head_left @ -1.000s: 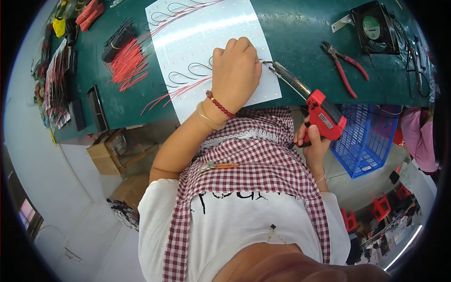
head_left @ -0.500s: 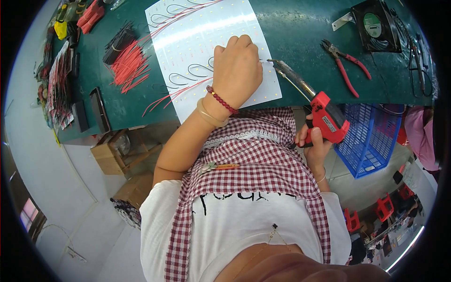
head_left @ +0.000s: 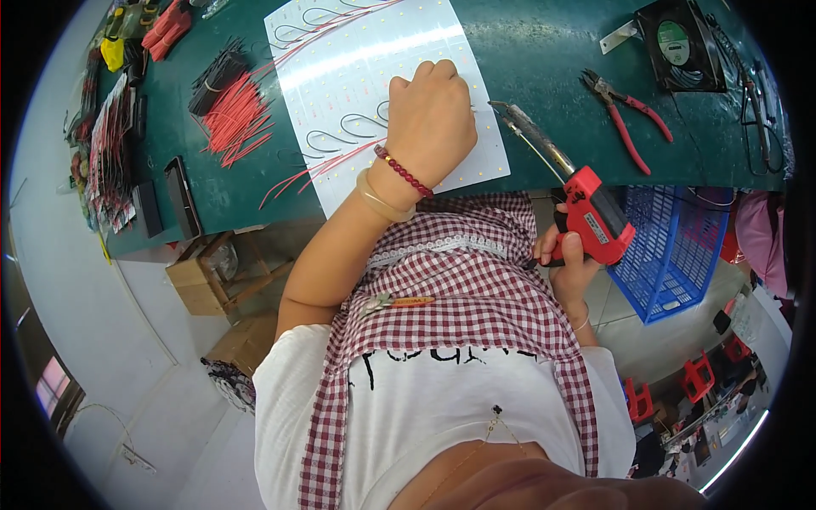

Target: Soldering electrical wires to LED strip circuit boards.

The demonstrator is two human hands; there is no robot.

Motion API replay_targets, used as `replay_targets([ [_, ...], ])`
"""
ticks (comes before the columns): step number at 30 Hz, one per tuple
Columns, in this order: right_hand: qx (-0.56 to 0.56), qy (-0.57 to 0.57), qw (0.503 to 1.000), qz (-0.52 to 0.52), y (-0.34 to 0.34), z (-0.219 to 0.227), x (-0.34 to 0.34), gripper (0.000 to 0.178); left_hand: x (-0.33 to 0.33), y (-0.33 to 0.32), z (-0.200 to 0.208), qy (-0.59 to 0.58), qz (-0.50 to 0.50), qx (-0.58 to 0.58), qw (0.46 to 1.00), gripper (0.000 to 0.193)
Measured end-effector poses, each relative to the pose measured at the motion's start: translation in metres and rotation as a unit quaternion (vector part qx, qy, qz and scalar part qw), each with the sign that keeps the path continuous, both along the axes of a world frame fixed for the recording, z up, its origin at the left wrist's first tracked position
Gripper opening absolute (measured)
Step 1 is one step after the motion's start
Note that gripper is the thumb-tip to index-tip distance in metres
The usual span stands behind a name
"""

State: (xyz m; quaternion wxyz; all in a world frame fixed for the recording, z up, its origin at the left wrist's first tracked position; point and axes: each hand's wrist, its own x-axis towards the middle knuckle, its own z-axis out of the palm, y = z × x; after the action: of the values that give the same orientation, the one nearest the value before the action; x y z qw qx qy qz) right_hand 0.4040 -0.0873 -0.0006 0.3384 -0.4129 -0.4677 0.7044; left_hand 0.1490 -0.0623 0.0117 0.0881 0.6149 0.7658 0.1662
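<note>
My left hand (head_left: 432,127) is over a white LED circuit board (head_left: 348,93), its fingers curled down and hidden behind the knuckles. What they pinch cannot be made out. Black wire loops (head_left: 361,126) and red wires (head_left: 297,180) come out beside that hand on the board. In my right hand (head_left: 571,265) is a red-and-black soldering gun (head_left: 599,217), gripped by its handle. The gun's thin metal tip points up and left, ending by the board's right edge, a little right of my left hand.
Bundles of cut red wires (head_left: 234,123) and black wires (head_left: 217,76) lie left of the board on the green table (head_left: 544,51). Red-handled cutting pliers (head_left: 625,119) and a black fan (head_left: 676,47) sit to the right. A blue plastic basket (head_left: 667,255) stands below the table edge.
The soldering gun has shifted slightly right, and its tip has moved a little up and away from the board's edge. My left hand stays nearly in place.
</note>
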Motion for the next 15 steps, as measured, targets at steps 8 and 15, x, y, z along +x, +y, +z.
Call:
replay_targets([
  [8,0.018,0.007,1.000,-0.007,0.000,-0.002,0.002,0.044,0.008,-0.034,0.011,-0.006,-0.013,0.022,1.000,0.034],
  [15,0.054,0.013,0.997,-0.049,0.022,0.002,0.001,0.042,0.043,-0.083,-0.001,0.012,-0.073,-0.064,0.995,0.095],
])
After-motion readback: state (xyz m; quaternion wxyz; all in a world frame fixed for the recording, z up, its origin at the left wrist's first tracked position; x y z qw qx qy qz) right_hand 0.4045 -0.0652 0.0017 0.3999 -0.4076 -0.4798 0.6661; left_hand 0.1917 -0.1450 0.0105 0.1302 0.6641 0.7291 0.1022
